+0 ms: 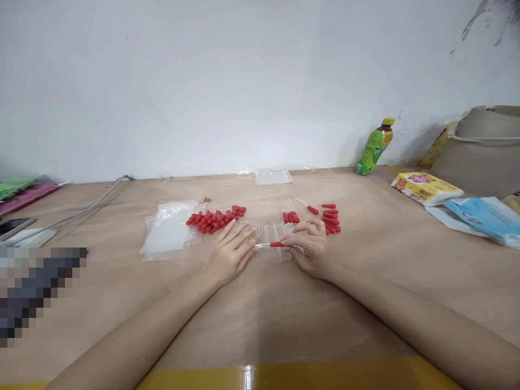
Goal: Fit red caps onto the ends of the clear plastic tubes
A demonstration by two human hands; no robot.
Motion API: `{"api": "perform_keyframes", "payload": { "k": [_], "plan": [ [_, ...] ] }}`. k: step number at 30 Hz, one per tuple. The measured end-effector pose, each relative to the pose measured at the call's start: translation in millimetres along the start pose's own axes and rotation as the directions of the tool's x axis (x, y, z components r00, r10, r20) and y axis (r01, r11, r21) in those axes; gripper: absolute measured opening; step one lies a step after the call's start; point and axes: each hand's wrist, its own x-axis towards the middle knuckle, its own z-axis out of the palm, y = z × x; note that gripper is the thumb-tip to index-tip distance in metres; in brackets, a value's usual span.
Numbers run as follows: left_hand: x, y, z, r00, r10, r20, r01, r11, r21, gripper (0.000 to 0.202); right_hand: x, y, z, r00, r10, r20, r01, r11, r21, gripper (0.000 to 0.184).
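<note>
Over a row of clear glass tubes (273,233), my two hands meet on one dropper. My left hand (234,249) is closed on its thin glass tube (263,245), fingers lying along it. My right hand (307,246) pinches the red rubber bulb (276,244) at the tube's right end. Beyond my left hand lies a pile of loose red bulbs (213,219). Past my right hand are droppers with red bulbs fitted (291,217), one of them slanted (312,209). More red bulbs (331,221) lie in a stack to the right.
Clear zip bags (170,227) lie left of the bulbs, another bag (273,177) by the wall. A green bottle (374,147), a yellow tissue pack (426,186), a blue packet (487,219) and a beige bin (479,151) stand right. A grey cable (97,203) crosses the left.
</note>
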Motion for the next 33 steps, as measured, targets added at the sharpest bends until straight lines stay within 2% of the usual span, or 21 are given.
{"api": "perform_keyframes", "payload": {
  "k": [3,6,9,12,21,33],
  "plan": [
    [0,3,3.0,1.0,0.017,-0.007,-0.018,0.999,-0.037,0.021,2,-5,-2,0.999,-0.01,0.048,0.013,0.999,-0.052,0.014],
    [2,8,3.9,0.999,0.04,0.0,-0.039,0.998,-0.057,0.019,6,-9,-2,0.991,-0.113,0.069,0.12,0.987,-0.104,0.022],
    [3,12,3.1,0.998,0.066,0.014,-0.065,0.996,-0.067,0.015,8,-11,2,0.98,-0.194,0.05,0.199,0.972,-0.124,0.014],
    [4,13,1.7,0.996,0.079,0.029,-0.075,0.991,-0.108,0.013,6,-10,5,0.975,-0.218,0.038,0.221,0.97,-0.102,0.008],
    [0,13,1.6,0.996,0.031,0.08,-0.009,0.965,-0.264,0.014,3,-7,7,0.961,-0.267,0.071,0.269,0.963,-0.018,0.009],
    [-1,15,1.2,0.998,0.014,0.062,0.01,0.927,-0.375,0.015,2,-9,0,0.931,-0.363,0.037,0.365,0.927,-0.083,0.012]
  ]
}}
